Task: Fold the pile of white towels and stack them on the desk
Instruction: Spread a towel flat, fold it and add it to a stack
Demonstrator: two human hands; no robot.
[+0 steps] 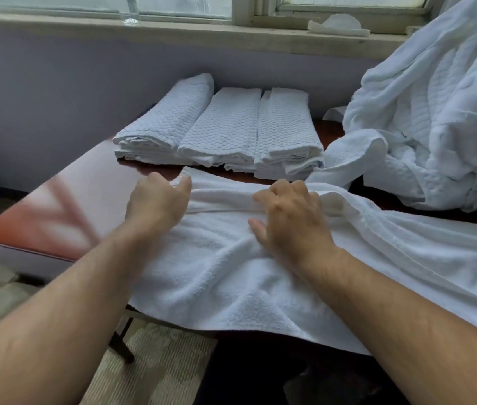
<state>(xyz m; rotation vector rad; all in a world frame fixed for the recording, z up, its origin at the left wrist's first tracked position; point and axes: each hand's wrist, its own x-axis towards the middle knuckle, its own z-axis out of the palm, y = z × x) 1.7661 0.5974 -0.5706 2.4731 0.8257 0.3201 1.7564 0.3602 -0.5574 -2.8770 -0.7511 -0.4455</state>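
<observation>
A white terry towel (231, 276) lies spread across the near part of the reddish-brown desk (85, 200), its front edge hanging over the desk. My left hand (158, 200) grips the towel's far left corner with curled fingers. My right hand (289, 217) rests on a raised fold along the towel's far edge, fingers curled into the cloth. Three stacks of folded white waffle towels (222, 130) stand side by side at the back of the desk. A big heap of unfolded white towels (435, 118) rises at the right.
A wall and window sill run behind the desk, with a clear glass (131, 10) at the left and crumpled white paper (339, 24) on the sill. The desk's left edge drops to a patterned carpet (155, 363); a folding leg shows underneath.
</observation>
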